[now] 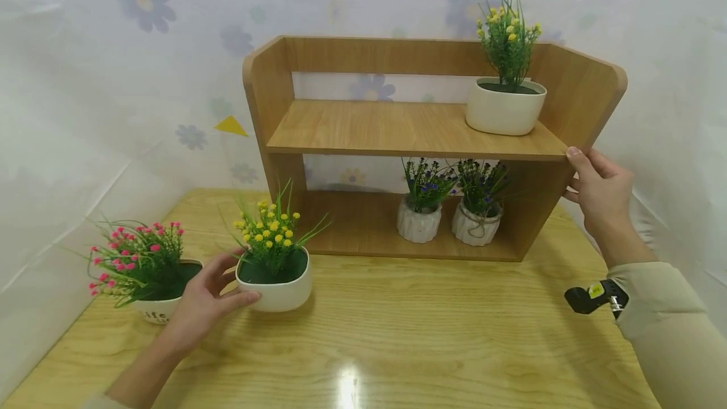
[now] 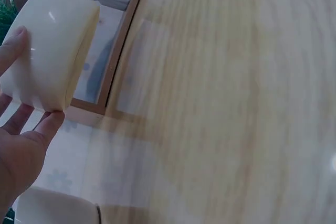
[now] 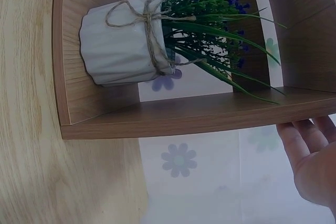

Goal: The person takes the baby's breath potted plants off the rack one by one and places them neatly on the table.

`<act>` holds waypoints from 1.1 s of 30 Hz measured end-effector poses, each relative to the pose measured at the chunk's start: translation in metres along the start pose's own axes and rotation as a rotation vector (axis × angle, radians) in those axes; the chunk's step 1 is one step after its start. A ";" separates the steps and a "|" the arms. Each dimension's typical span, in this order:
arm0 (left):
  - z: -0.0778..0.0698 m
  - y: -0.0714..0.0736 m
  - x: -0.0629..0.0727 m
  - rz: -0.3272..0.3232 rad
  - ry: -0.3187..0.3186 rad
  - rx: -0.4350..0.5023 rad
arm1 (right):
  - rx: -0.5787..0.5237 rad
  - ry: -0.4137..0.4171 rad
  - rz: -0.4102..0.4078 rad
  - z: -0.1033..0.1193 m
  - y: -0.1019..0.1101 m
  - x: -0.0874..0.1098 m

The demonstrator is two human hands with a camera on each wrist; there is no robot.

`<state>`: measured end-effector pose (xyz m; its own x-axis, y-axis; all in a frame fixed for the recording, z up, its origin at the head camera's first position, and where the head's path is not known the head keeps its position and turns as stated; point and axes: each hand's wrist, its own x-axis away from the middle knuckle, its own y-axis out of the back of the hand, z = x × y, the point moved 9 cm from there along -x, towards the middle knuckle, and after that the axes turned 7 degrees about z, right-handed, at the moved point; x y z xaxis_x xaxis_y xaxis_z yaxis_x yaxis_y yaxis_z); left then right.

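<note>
My left hand (image 1: 206,295) grips an oval white flowerpot (image 1: 278,295) with yellow artificial flowers, thumb on its front and fingers round its left side. In the left wrist view the underside edge of this flowerpot (image 2: 58,45) shows; it seems raised off the table. My right hand (image 1: 606,191) holds the right side of a two-tier wooden shelf (image 1: 363,128), thumb at the front edge and fingers against the outer face of the side panel (image 3: 210,116). Left of my left hand stands a white flowerpot with pink flowers (image 1: 142,251), partly hidden by that hand.
A similar white flowerpot (image 1: 505,109) with yellow flowers stands at the right of the upper tier. Two ribbed white pots with purple flowers, a plain one (image 1: 419,223) and a twine-tied one (image 1: 477,226), occupy the lower tier. The wooden table (image 1: 397,327) extends in front.
</note>
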<state>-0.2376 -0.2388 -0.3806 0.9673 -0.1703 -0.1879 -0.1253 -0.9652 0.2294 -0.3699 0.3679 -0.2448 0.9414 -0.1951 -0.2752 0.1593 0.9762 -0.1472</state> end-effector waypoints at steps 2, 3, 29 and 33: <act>0.004 0.001 0.001 -0.006 0.011 -0.005 | -0.001 0.001 -0.002 0.000 0.000 0.000; 0.005 0.001 0.002 -0.009 0.018 -0.005 | -0.001 0.002 -0.001 0.000 0.000 0.000; 0.028 0.007 0.008 0.013 0.088 -0.017 | 0.016 0.022 0.001 0.000 -0.001 0.000; 0.031 0.007 0.008 0.029 0.084 0.001 | 0.022 0.019 -0.001 0.000 0.000 0.000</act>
<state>-0.2378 -0.2530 -0.4098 0.9784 -0.1806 -0.1009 -0.1533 -0.9604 0.2326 -0.3698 0.3677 -0.2449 0.9355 -0.1974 -0.2930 0.1666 0.9778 -0.1267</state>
